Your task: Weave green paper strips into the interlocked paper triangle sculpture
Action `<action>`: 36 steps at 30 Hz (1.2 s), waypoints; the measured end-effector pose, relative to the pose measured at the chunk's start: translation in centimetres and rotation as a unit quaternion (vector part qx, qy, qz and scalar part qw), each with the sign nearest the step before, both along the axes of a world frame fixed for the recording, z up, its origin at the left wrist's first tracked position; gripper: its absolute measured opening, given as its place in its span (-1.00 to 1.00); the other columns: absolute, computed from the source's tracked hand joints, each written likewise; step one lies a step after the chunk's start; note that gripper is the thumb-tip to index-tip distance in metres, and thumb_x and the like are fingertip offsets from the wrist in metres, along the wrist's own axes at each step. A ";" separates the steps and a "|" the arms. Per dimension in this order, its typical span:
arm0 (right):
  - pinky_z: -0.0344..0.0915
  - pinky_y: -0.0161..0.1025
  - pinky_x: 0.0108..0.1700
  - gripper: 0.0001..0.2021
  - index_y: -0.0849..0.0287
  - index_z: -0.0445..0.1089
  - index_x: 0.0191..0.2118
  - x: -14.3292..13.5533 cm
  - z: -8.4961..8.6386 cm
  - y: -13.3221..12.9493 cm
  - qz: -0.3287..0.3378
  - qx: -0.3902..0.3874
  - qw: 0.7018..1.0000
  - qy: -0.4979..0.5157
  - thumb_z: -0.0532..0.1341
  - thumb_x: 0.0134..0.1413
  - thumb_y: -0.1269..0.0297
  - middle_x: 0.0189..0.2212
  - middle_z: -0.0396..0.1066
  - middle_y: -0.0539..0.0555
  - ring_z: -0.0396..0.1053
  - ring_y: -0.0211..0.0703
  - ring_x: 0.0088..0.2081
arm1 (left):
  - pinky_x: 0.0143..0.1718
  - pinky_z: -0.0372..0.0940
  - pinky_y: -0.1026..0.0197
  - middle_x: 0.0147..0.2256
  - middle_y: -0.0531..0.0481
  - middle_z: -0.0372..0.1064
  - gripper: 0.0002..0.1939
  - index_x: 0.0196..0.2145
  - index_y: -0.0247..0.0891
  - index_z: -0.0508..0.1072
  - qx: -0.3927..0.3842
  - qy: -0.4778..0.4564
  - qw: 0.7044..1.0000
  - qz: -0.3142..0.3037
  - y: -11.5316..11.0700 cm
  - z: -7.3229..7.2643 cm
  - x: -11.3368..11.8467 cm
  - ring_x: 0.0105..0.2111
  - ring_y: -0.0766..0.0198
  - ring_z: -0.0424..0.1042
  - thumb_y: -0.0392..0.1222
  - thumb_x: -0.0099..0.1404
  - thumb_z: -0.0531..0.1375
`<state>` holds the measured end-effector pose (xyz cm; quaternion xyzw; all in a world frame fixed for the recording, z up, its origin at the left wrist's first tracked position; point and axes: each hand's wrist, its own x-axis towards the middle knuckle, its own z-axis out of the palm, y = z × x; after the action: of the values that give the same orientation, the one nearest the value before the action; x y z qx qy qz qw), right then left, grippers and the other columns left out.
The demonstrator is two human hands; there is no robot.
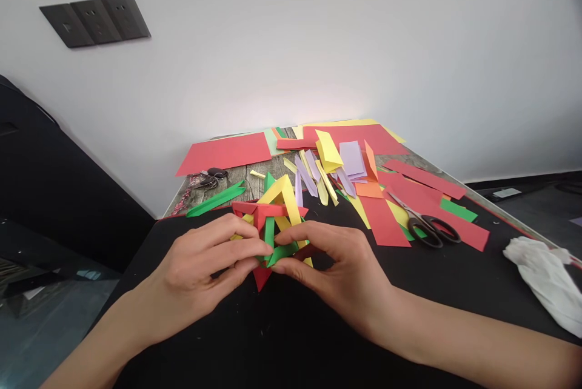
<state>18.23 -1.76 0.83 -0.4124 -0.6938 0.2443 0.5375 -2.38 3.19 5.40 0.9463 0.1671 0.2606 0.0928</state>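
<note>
Between my two hands is an interlocked folded-paper model (291,201) made of red, yellow and green strips, with open triangular frames and pointed corners. My left hand (213,256) grips its left side, with fingertips at a green folded strip. On the right, my right hand (336,256) pinches the lower green piece between thumb and index finger. My fingers hide part of the model's lower middle. Just behind it to the left lies a loose green folded strip (216,199).
Scissors (425,222) with black handles lie on red paper (386,219) at right. Purple folded strips (307,177) and a yellow folded sheet (328,151) sit behind the model. A red sheet (227,154) is at back left, a white cloth (545,280) at far right.
</note>
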 end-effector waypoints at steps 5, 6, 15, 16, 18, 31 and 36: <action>0.47 -0.40 -0.37 -0.86 0.16 0.50 -0.28 0.0 0.2 0.0 -0.001 -0.012 1.000 0.012 0.38 -0.02 0.42 -0.37 0.58 0.00 0.52 -0.23 -0.39 | -0.12 0.33 0.21 -0.19 -0.06 0.34 -0.71 -0.07 -0.23 0.40 0.007 -0.005 1.000 -0.008 0.0 -0.1 0.1 -0.14 0.27 0.36 -0.49 0.32 0.11; 0.47 -0.40 -0.37 -0.86 0.16 0.50 -0.28 0.0 0.2 0.1 0.000 -0.012 1.000 0.015 0.38 -0.02 0.41 -0.37 0.58 -0.01 0.52 -0.23 -0.38 | -0.12 0.33 0.19 -0.20 -0.06 0.34 -0.71 -0.07 -0.23 0.40 0.015 -0.008 1.000 -0.009 0.0 -0.2 0.1 -0.14 0.25 0.35 -0.49 0.32 0.11; 0.48 -0.38 -0.34 -0.87 0.16 0.48 -0.26 0.2 -0.1 0.2 0.019 0.027 0.999 0.014 0.37 0.02 0.40 -0.35 0.57 0.01 0.51 -0.25 -0.38 | 0.18 0.18 -0.16 -0.28 -0.07 0.36 -0.68 -0.10 -0.28 0.40 0.128 0.006 0.992 0.012 -0.3 0.0 0.1 0.13 0.01 0.22 -0.55 0.25 0.14; 0.47 -0.40 -0.34 -0.87 0.18 0.48 -0.26 0.3 -0.1 0.2 0.021 0.036 0.999 0.014 0.37 0.02 0.41 -0.36 0.57 0.01 0.50 -0.27 -0.38 | 0.22 0.13 -0.20 -0.28 -0.07 0.36 -0.68 -0.09 -0.29 0.40 0.126 0.010 0.992 0.008 -0.3 0.0 0.1 0.17 0.00 0.20 -0.55 0.25 0.14; 0.46 -0.44 -0.35 -0.87 0.20 0.48 -0.26 0.3 -0.1 0.3 0.028 0.045 0.998 0.017 0.38 0.01 0.43 -0.37 0.56 0.02 0.49 -0.30 -0.40 | 0.29 0.03 -0.23 -0.27 -0.05 0.35 -0.69 -0.09 -0.29 0.39 0.115 0.022 0.993 -0.002 -0.2 -0.1 0.0 0.22 0.03 0.16 -0.54 0.25 0.15; 0.47 -0.33 -0.30 -0.92 0.13 0.47 -0.26 0.5 0.0 0.3 0.025 0.077 0.997 -0.014 0.33 0.09 0.39 -0.36 0.56 0.01 0.51 -0.25 -0.37 | 0.24 0.11 -0.24 -0.29 -0.02 0.36 -0.70 -0.10 -0.26 0.39 0.117 0.003 0.993 0.003 -0.1 -0.3 0.0 0.12 0.09 0.25 -0.53 0.26 0.15; 0.47 -0.35 -0.31 -0.95 0.17 0.48 -0.27 0.5 0.1 0.4 0.025 0.102 0.994 -0.019 0.32 0.11 0.40 -0.37 0.57 0.03 0.51 -0.25 -0.38 | 0.23 0.12 -0.23 -0.30 -0.01 0.38 -0.70 -0.11 -0.23 0.40 0.118 -0.007 0.993 0.010 -0.2 -0.2 0.1 0.10 0.09 0.27 -0.53 0.27 0.14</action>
<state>18.73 -1.36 0.90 -0.3424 -0.7352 0.1781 0.5573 -2.26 3.00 5.17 0.9471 0.1445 0.2857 -0.0209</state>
